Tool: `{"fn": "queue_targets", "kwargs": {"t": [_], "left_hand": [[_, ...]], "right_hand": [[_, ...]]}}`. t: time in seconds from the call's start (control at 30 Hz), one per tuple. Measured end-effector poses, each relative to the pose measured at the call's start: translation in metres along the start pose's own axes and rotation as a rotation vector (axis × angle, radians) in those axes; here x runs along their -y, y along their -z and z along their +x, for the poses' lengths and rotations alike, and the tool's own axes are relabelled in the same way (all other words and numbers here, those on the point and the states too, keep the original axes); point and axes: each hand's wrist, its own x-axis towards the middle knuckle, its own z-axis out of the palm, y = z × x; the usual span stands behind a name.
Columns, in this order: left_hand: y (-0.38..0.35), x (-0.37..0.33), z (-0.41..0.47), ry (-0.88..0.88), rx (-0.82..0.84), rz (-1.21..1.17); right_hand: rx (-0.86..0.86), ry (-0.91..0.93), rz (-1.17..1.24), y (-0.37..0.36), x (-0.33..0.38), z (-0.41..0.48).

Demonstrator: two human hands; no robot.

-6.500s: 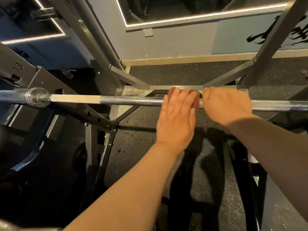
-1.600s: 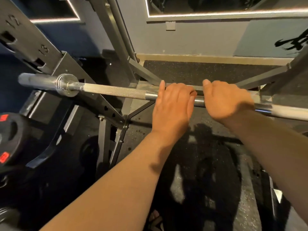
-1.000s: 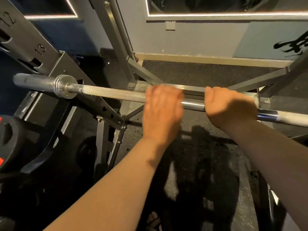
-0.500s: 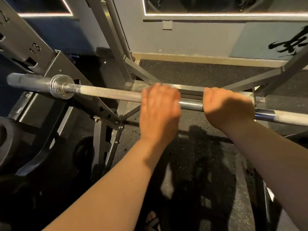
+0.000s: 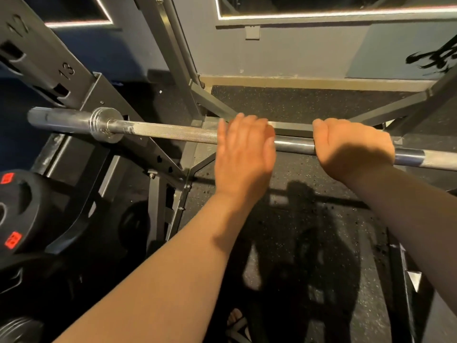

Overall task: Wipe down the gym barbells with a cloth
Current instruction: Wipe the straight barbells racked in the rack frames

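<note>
A steel barbell (image 5: 173, 132) rests across a rack, running from its collar and sleeve (image 5: 105, 125) at the left to the right edge of the view. My left hand (image 5: 243, 154) lies over the shaft near its middle, fingers stretched flat and blurred, thumb apart. No cloth shows; whatever is under the palm is hidden. My right hand (image 5: 351, 147) is wrapped around the smooth part of the shaft, just right of the left hand.
The numbered rack upright (image 5: 49, 70) slants behind the bar's left end. A black weight plate with red labels (image 5: 17, 209) hangs at the lower left. Grey frame struts (image 5: 212, 105) meet beyond the bar. Speckled rubber floor (image 5: 296, 102) reaches the wall.
My left hand slid left along the shaft, away from the right hand, and its fingers went from curled to flat. My right hand kept its grip.
</note>
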Motion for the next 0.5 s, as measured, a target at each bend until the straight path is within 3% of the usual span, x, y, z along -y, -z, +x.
{"fn": "queue_targets", "kwargs": {"t": [0.2, 0.4, 0.5], "left_hand": [[-0.004, -0.033, 0.001, 0.269, -0.118, -0.166], [0.001, -0.023, -0.009, -0.139, 0.088, -0.027], [0.013, 0.005, -0.001, -0.022, 0.005, 0.028]], "right_hand": [[0.019, -0.090, 0.140, 0.005, 0.004, -0.002], [0.030, -0.081, 0.132, 0.006, 0.004, -0.004], [0.026, -0.016, 0.076, 0.007, 0.002, -0.005]]}}
